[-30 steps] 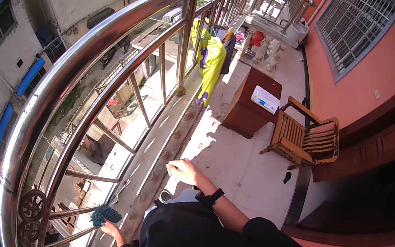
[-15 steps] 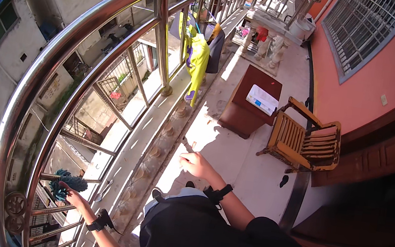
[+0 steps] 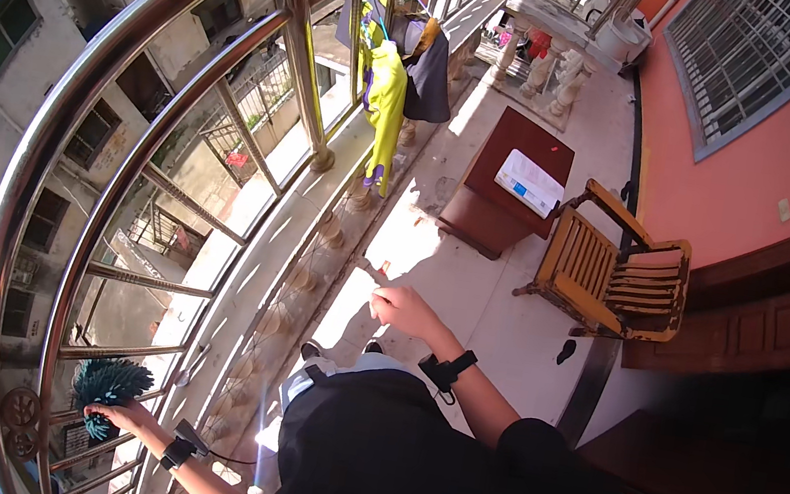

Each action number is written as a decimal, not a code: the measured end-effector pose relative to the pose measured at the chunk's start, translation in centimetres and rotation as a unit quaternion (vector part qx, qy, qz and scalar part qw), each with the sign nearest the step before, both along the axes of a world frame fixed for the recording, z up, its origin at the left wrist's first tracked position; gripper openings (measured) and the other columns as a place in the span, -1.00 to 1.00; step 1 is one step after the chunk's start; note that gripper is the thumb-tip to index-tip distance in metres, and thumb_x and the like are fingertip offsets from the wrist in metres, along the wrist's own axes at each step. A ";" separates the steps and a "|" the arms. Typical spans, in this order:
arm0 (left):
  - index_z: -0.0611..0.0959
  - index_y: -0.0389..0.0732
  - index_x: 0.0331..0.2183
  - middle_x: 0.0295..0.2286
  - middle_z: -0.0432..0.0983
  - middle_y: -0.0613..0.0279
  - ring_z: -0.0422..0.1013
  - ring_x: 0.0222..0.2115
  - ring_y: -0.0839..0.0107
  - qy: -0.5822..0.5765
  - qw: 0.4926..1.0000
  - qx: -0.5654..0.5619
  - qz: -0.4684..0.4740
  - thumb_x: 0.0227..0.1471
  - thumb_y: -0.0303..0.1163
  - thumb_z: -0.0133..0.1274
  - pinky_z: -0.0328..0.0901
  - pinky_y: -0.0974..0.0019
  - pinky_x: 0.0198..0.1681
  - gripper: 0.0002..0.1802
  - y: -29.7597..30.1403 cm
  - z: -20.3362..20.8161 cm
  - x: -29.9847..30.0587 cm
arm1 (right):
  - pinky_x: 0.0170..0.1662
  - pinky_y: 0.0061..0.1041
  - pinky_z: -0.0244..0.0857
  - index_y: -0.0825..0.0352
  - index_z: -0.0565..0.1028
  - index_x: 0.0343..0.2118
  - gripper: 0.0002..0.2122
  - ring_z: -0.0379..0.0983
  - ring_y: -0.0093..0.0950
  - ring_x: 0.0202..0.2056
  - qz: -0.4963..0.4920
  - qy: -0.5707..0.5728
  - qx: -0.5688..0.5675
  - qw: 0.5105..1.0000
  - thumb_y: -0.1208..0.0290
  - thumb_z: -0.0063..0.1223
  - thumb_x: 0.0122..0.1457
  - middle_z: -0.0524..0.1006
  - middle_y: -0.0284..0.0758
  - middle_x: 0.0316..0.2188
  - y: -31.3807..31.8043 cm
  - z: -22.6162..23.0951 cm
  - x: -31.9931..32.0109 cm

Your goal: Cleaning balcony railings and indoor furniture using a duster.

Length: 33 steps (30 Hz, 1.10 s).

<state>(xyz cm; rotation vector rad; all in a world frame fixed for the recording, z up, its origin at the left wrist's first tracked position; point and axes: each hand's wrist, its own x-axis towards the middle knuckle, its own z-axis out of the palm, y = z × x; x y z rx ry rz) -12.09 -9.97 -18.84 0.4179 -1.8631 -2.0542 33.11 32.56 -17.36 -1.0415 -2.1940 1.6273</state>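
My left hand (image 3: 127,415) is at the lower left, closed on a shaggy dark teal duster (image 3: 110,379). The duster lies against the thin bars of the shiny metal railing (image 3: 0,242), beside a round ornament (image 3: 21,409) set in it. The fingers are partly sunk in the duster's strands, so any handle is hidden. In front of my body, above the pale floor, my right hand (image 3: 403,311) hangs in the air with its fingers curled in. Nothing shows in it. Each wrist wears a black strap.
Yellow and dark clothes (image 3: 386,109) hang on the railing ahead. To the right stand a dark red cabinet (image 3: 499,186) with a white booklet (image 3: 530,182) on top, and a worn wooden chair (image 3: 609,267). Beyond them runs a coral wall (image 3: 726,193). Stone balusters (image 3: 304,280) line the ledge.
My left hand and the duster have moved down and slightly left along the railing bars. My right hand has shifted a little up and right, still closed. The view has turned slightly.
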 end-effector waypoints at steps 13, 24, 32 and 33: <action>0.27 -0.22 0.28 -0.01 0.52 -0.09 0.46 -0.08 0.11 -0.061 0.911 -0.367 -0.178 0.33 -0.41 -0.22 0.25 0.21 0.09 -0.48 3.5 3.8 0.4 | -0.37 -0.45 0.38 0.42 0.52 -0.39 -0.79 0.53 -0.48 -0.51 0.097 0.040 -0.009 0.994 0.39 -0.08 0.27 0.56 -0.26 -0.56 -0.7 -0.6 -10.9; 0.48 -0.36 0.11 0.08 0.47 0.04 0.37 0.07 0.18 0.019 0.876 -0.393 -0.280 0.20 -0.35 0.13 0.23 0.21 0.15 -0.51 -4.5 -2.1 -2.1 | -0.34 -0.34 0.38 0.42 0.51 -0.39 -0.73 0.53 -0.30 -0.49 0.194 -0.020 0.007 0.981 0.28 -0.06 0.30 0.56 -0.17 -0.55 -2.7 0.8 -19.4; 0.46 -0.18 0.10 0.03 0.46 0.26 0.41 -0.02 0.44 0.098 0.984 0.115 -0.096 0.12 -0.13 0.25 0.33 0.34 0.06 -0.41 -2.4 0.7 -4.5 | -0.35 -0.33 0.36 0.41 0.50 -0.40 -0.72 0.50 -0.27 -0.50 0.207 -0.028 0.007 0.978 0.27 -0.06 0.30 0.55 -0.18 -0.57 -3.1 0.5 -21.1; 0.40 -0.16 0.15 0.08 0.43 0.24 0.40 0.01 0.39 0.050 0.981 0.179 -0.053 0.18 -0.10 0.17 0.31 0.28 0.10 -0.38 0.7 3.2 -3.5 | -0.35 -0.32 0.36 0.40 0.50 -0.40 -0.72 0.50 -0.27 -0.51 0.199 -0.033 0.004 0.979 0.26 -0.07 0.30 0.55 -0.18 -0.57 -3.1 0.3 -20.9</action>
